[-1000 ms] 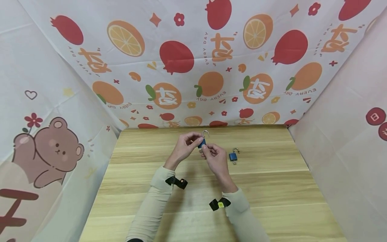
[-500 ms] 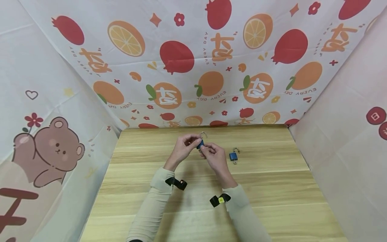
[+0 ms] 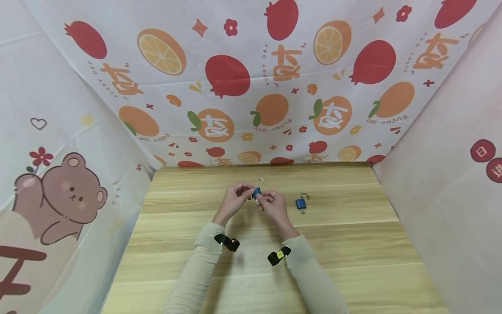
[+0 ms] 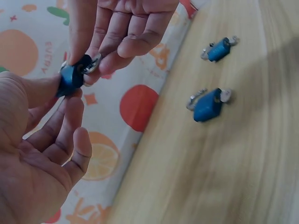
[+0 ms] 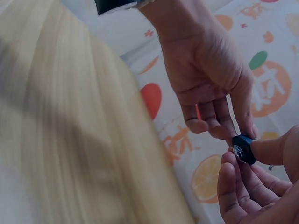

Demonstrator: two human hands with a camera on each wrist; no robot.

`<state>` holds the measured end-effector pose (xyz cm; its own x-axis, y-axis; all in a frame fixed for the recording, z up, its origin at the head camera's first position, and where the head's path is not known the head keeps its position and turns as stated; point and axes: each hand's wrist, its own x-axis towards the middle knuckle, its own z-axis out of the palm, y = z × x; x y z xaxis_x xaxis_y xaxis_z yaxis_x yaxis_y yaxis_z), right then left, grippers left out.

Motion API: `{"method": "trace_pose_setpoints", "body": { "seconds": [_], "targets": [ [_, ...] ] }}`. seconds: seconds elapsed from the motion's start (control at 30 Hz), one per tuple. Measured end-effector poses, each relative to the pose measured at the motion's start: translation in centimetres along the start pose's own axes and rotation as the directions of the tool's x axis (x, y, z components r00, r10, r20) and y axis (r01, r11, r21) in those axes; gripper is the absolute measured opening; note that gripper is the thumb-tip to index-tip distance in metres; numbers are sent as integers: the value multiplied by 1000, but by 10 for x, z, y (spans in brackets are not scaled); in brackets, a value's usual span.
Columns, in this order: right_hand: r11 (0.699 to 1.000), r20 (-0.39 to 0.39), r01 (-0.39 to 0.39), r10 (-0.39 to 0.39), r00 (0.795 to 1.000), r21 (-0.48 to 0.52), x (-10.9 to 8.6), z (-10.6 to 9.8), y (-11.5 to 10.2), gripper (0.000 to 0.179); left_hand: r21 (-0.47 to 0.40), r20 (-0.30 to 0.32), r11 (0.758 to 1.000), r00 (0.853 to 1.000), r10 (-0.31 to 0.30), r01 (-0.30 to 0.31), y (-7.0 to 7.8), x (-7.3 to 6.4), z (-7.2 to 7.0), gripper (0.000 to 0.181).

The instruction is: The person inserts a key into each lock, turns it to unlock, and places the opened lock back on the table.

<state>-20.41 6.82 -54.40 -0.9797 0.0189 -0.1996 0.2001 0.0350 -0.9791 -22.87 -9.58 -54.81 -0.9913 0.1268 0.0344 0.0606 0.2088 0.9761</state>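
Observation:
Between both hands is a blue padlock, its silver shackle swung open and pointing away from the body. My left hand pinches one side of its body with thumb and fingers. From the other side the right hand has thumb and fingertips on the padlock too. A silver key juts from the bottom end, beside the right fingers in the left wrist view. In the right wrist view the padlock shows that end, with a thumb on its side.
On the wooden table, right of the hands, lies another blue padlock with its shackle open and a key in it. The left wrist view shows two padlocks lying there, a nearer one and a farther one. Printed cloth walls the back.
Both hands have drawn the held padlock slightly back toward the body and a little left. Its body has turned slightly. The padlock on the table stays put.

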Motion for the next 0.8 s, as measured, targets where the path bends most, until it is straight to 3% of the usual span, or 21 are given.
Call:
{"method": "trace_pose_setpoints", "body": {
  "seconds": [0.3,0.53,0.8],
  "targets": [
    [999,-25,6,-7,1000,-46,11,12,23,20,31,-55,998,997,-57,59,-18,-1,2,16],
    [993,20,-48,50,999,-104,15,21,34,22,108,-96,988,990,-100,110,-31,0,4,15],
    [945,65,-58,84,994,-323,18,26,50,29,195,-51,973,992,-113,121,-56,-1,3,20]
  ]
}}
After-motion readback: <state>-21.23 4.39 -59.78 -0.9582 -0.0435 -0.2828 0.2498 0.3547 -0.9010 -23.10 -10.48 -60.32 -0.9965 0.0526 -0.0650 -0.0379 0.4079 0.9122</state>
